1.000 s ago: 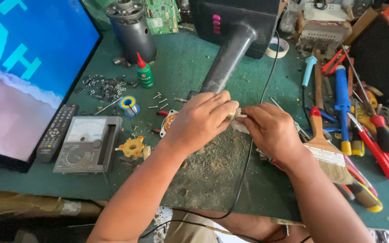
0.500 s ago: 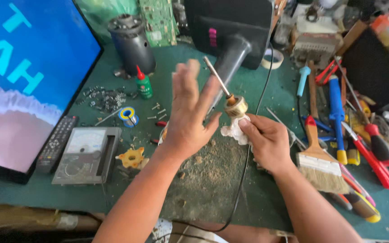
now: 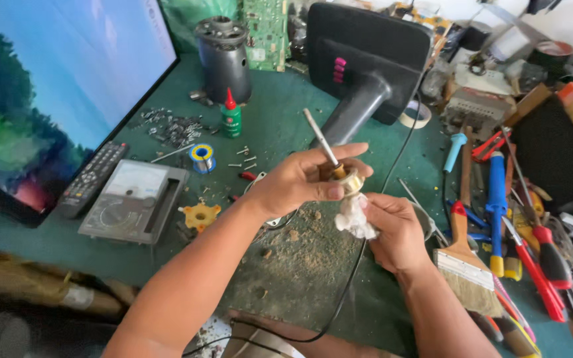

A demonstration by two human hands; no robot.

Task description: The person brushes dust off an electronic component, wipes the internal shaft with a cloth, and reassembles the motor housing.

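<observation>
Head view: left hand pinches rotor, right hand clasps rag under it; shaft could slip loose.

Bare green mat (dusty) lies open below; paintbrush and multimeter flank it.
</observation>
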